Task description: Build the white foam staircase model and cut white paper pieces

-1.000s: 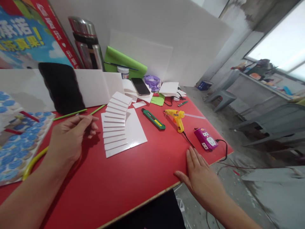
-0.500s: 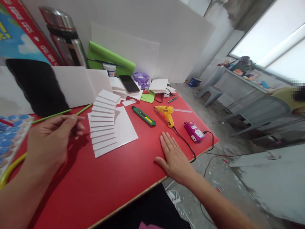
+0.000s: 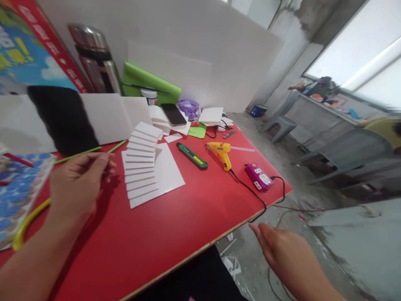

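Thumb and forefinger of my left hand (image 3: 78, 179) are pinched together at the near end of a thin green stick (image 3: 118, 146). A second green stick (image 3: 78, 155) lies behind that hand, along the base of an upright white panel (image 3: 105, 121). Just right of the fingertips, white strips (image 3: 140, 161) are fanned out in overlapping steps on a white sheet (image 3: 169, 171). My right hand (image 3: 285, 251) hangs past the table's front edge, seen from the side, with its fingers stretched out and nothing visible in them. Closest to it is the black cord (image 3: 250, 190) of a yellow glue gun (image 3: 223, 154).
On the red table (image 3: 188, 209) lie a green utility knife (image 3: 191, 155), a purple power socket (image 3: 258, 176) and a phone (image 3: 173, 114). A steel flask (image 3: 97, 62) stands at the back left. A yellow curved tube (image 3: 26, 223) is beside my left forearm. A person (image 3: 384, 129) sits far right.
My right hand has lifted off the tabletop and moved right, beyond the edge. My left hand keeps its pinch by the green stick. The whole view has shifted slightly.
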`<state>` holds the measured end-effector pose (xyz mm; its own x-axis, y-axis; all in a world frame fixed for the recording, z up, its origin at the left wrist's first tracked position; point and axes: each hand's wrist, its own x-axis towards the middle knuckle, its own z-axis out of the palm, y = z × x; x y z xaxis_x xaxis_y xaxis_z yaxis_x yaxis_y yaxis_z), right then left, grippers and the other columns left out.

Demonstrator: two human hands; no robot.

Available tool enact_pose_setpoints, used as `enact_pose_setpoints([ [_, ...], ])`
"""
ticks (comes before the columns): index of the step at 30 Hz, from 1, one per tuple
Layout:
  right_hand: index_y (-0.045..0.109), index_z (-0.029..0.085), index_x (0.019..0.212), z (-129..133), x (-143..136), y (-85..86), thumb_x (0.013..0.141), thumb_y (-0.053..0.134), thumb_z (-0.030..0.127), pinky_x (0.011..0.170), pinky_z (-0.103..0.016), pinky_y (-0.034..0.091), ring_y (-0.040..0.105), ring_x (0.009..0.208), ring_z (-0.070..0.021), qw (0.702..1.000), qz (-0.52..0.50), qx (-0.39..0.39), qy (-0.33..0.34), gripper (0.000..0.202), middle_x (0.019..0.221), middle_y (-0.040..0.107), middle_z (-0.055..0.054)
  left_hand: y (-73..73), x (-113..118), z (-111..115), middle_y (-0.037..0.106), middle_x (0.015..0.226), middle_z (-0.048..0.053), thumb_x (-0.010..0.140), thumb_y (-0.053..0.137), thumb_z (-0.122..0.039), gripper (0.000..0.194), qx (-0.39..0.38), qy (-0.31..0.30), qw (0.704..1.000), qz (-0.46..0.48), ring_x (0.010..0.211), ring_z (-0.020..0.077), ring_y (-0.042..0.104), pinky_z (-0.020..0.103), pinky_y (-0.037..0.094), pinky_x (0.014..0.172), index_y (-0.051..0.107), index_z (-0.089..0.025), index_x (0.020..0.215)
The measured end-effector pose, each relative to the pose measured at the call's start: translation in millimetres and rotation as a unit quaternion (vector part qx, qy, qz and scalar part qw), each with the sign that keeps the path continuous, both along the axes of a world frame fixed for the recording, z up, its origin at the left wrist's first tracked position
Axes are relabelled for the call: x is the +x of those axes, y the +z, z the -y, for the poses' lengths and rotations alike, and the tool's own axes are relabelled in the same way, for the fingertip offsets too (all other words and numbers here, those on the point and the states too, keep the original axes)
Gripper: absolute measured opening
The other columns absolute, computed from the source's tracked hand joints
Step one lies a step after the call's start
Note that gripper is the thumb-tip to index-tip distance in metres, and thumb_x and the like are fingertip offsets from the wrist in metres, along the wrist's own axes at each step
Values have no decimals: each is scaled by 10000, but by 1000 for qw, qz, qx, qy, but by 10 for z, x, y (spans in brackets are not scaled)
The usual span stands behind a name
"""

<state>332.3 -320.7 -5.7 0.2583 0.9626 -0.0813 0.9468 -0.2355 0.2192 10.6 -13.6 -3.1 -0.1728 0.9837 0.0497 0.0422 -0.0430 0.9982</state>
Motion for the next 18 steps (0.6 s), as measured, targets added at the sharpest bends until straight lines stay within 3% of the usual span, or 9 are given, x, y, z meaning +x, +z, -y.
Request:
enact_pose_setpoints([
  [2, 687, 222, 812, -253, 3, 92, 1034, 377, 246, 396, -304, 407, 695, 443, -252, 994, 2, 92, 53, 381, 553, 698, -46, -36, -35, -26, 687, 757, -15, 770, 763, -295, 224, 22, 24, 999, -18, 566, 103, 597, 182, 496, 497, 752, -186, 965],
  [5, 683, 192, 1088, -557, -63, 196, 908, 379, 87, 487, -307, 524, 751, 593, -235, 969, -31, 200, 140, 369, 810, 794, -88, -74, -62, -44, 725, 900, 8, 798, 758, -316, 326, 49, 27, 998, -15, 682, 115, 656, 200, 548, 620, 728, -200, 1100],
  [7, 680, 201, 1084, -693, -159, 246, 848, 398, 47, 630, -324, 602, 783, 776, -237, 946, -91, 236, 205, 399, 982, 804, -116, -106, -63, -44, 735, 1033, 29, 831, 751, -345, 333, 46, 8, 999, 6, 800, 128, 695, 223, 572, 746, 706, -215, 1133],
  [10, 671, 226, 894, -906, -353, 307, 823, 410, 25, 681, -305, 599, 756, 797, -218, 909, -210, 235, 271, 337, 904, 780, -86, -159, -34, -22, 739, 1140, 75, 883, 725, -391, 327, 9, -37, 998, 42, 1008, 185, 732, 296, 566, 935, 684, -217, 1157],
  [12, 665, 222, 890, -1141, -499, 351, 885, 410, 65, 658, -292, 576, 734, 757, -207, 894, -291, 221, 258, 300, 854, 757, -73, -184, -6, 3, 739, 1173, 102, 890, 719, -421, 338, -30, -56, 995, 76, 1070, 221, 731, 359, 558, 1000, 678, -207, 1148],
  [15, 665, 202, 1137, -1685, -713, 422, 1001, 427, 192, 750, -306, 571, 751, 880, -220, 889, -377, 188, 180, 274, 1006, 777, -94, -189, 24, 33, 731, 1221, 111, 897, 716, -454, 354, -53, -68, 993, 79, 1189, 254, 693, 400, 511, 1091, 695, -208, 1151],
  [18, 635, 150, 1233, -2322, -876, 442, 1023, 436, 231, 820, -350, 533, 731, 1015, -278, 928, -326, 123, 134, 300, 1172, 751, -163, -164, 17, 34, 727, 1210, 106, 882, 739, -420, 277, -70, -41, 992, 101, 1273, 262, 645, 385, 503, 1109, 726, -220, 1074],
])
